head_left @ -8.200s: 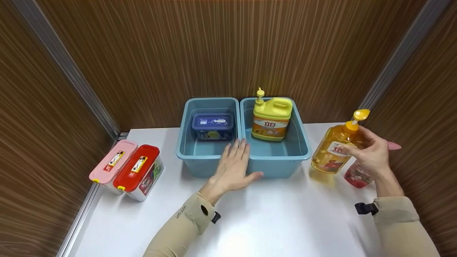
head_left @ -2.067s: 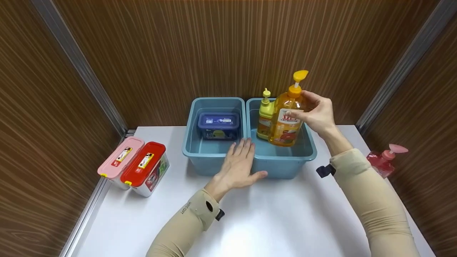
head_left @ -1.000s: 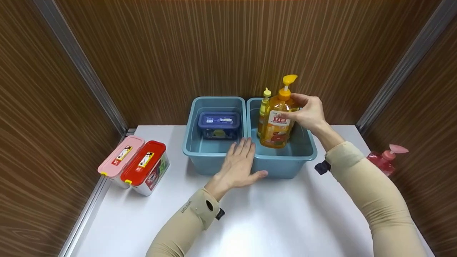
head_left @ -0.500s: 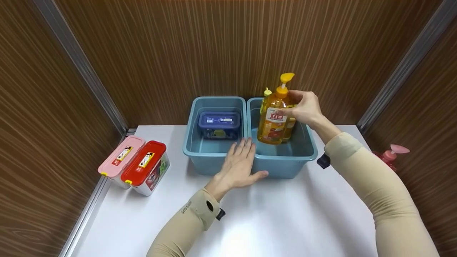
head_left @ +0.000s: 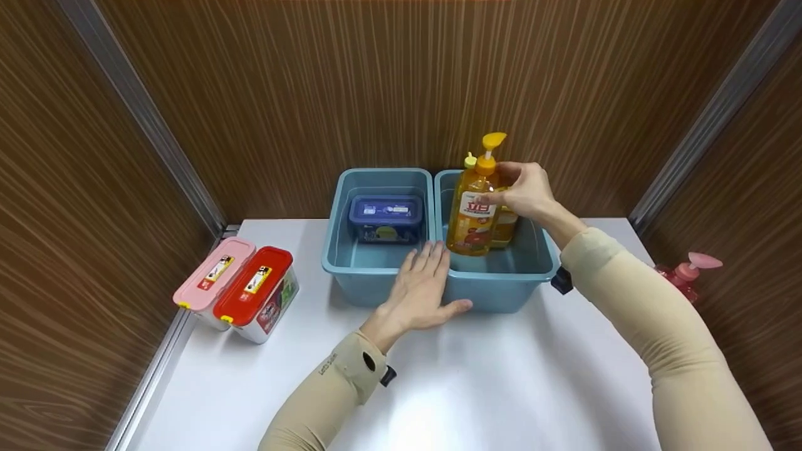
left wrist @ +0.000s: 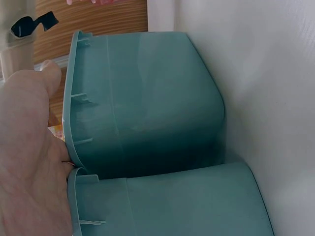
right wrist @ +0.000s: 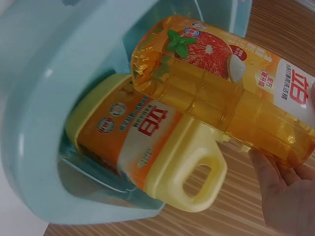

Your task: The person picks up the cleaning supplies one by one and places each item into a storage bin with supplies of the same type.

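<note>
My right hand (head_left: 526,191) grips an amber dish soap pump bottle (head_left: 474,219) by its upper part, thumb in front and fingers behind. The bottle is over the right blue bin (head_left: 501,275), its lower end inside the rim, in front of a yellow jug (right wrist: 142,142) with a handle and pump. In the right wrist view the bottle's base is beside the jug, near the bin's inner wall. My left hand (head_left: 416,291) rests with straight fingers across the adjoining front rims of the right bin and the left blue bin (head_left: 360,270).
In the left bin lies a dark blue lidded tub (head_left: 385,219). Red-lidded (head_left: 257,288) and pink-lidded tubs (head_left: 213,272) stand side by side at the table's left. A pink pump bottle (head_left: 686,275) stands at the right, partly hidden by my right sleeve. A wood-grain wall rises behind the bins.
My right hand has carried the amber bottle from the table's right side to over the right bin, then further left and slightly down in front of the jug. My left hand stays on the rims.
</note>
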`<move>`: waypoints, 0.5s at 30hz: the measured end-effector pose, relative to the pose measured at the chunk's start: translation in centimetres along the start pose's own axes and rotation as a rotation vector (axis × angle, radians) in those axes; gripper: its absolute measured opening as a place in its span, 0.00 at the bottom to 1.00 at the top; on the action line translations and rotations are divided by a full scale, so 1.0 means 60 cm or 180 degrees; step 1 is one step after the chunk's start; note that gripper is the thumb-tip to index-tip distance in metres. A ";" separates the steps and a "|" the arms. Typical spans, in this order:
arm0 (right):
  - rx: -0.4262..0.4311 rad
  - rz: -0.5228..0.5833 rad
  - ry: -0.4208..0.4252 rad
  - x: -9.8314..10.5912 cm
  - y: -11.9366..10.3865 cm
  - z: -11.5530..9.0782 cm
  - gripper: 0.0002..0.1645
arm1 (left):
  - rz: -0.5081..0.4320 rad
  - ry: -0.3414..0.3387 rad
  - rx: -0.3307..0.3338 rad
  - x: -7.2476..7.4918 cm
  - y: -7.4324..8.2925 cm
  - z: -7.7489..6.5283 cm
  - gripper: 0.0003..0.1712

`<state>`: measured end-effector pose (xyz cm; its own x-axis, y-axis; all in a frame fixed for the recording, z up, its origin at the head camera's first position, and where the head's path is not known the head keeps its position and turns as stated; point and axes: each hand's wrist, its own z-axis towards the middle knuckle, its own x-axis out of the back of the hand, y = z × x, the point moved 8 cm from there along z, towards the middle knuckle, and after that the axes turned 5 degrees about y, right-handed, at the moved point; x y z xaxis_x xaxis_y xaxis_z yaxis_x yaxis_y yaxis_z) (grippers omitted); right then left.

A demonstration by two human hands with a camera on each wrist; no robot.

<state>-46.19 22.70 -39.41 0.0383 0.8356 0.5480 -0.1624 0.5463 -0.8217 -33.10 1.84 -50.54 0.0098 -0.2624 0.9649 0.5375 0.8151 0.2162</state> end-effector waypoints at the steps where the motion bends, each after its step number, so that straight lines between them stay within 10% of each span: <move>1: -0.0024 0.0006 -0.0013 -0.003 0.002 0.001 0.44 | -0.0003 -0.0003 0.0001 0.000 0.000 -0.001 0.65; 15: -0.0173 -0.0034 -0.0085 -0.029 0.023 0.007 0.45 | -0.0022 0.0002 0.0015 0.001 0.007 -0.013 0.67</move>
<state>-46.91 21.99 -41.44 0.0134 0.8283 0.5601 -0.1083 0.5580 -0.8227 -32.24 1.77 -50.52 0.0065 -0.2684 0.9633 0.5336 0.8156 0.2237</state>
